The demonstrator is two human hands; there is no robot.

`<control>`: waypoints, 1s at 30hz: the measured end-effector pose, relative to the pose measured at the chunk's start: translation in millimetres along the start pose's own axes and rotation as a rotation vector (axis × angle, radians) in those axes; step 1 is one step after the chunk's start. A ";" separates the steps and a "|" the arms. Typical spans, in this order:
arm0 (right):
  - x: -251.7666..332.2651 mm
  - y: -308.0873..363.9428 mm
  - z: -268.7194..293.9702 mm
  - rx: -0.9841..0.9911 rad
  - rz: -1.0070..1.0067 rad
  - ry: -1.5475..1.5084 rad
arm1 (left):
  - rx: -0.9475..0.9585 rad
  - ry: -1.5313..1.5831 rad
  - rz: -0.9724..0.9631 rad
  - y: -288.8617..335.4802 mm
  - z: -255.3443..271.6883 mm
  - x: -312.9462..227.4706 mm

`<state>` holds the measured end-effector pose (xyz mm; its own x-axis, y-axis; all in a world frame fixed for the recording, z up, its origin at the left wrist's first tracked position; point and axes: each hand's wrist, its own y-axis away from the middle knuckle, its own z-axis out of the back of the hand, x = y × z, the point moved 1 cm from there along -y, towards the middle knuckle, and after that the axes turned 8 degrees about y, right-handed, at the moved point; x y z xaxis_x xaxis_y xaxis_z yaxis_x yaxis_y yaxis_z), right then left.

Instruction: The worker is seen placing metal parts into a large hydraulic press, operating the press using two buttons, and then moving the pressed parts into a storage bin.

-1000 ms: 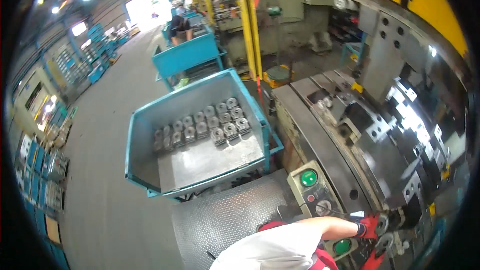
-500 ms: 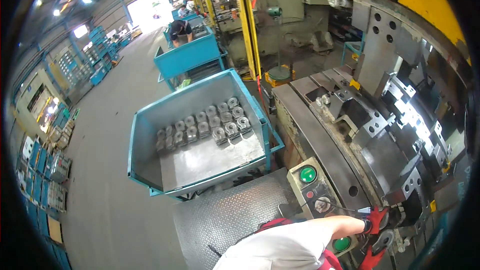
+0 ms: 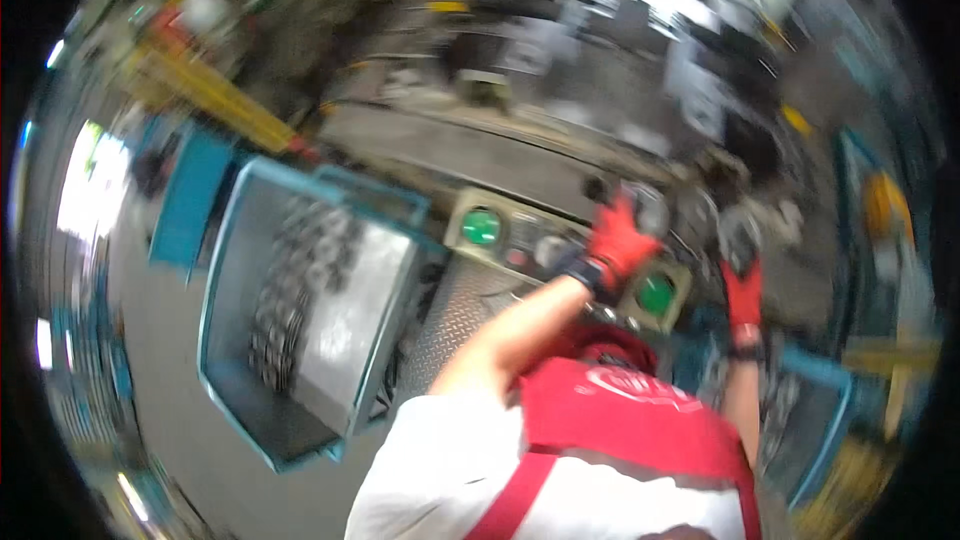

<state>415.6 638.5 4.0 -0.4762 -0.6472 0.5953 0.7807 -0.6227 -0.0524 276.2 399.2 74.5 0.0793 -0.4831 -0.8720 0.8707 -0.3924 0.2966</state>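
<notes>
My left hand (image 3: 622,242), in a red glove, is closed at the edge of a round grey metal part (image 3: 650,208) over the front of the machine bed. To its right, my right hand (image 3: 741,292), also red-gloved, grips a ring-ended metal part (image 3: 740,235). Between the two lies another round metal shape (image 3: 694,215), too smeared to name. A control box with green buttons (image 3: 482,227) sits just left of my left hand, and its other green button (image 3: 656,294) is below that hand. Motion blurs the whole picture.
A blue bin (image 3: 212,340) on the left holds rows of ring-ended metal parts (image 3: 300,280). Another blue bin (image 3: 825,370) stands by my right forearm. Ahead is the press die (image 3: 530,45) on its bed (image 3: 450,145). Textured steel plate (image 3: 460,315) covers the floor beside me.
The view has swung right, so the bin, control box and press sit further left. Both hands now appear nearer the middle, spread further apart. The right hand still holds its part.
</notes>
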 end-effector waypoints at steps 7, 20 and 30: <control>4.2 32.9 34.2 -0.246 -0.193 0.015 | -0.089 -0.270 -0.039 -51.9 -33.5 18.4; -3.5 44.6 41.3 -0.278 -0.086 -0.067 | 0.063 -0.520 0.019 -69.0 -50.2 22.6; 37.2 31.3 26.0 -0.193 -0.034 -0.166 | -0.134 -0.587 -0.032 -58.6 -18.9 36.4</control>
<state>432.8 606.4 45.3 -0.4157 -0.5529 0.7222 0.6661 -0.7257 -0.1722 237.3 419.4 18.0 -0.1962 -0.8390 -0.5076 0.9248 -0.3303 0.1887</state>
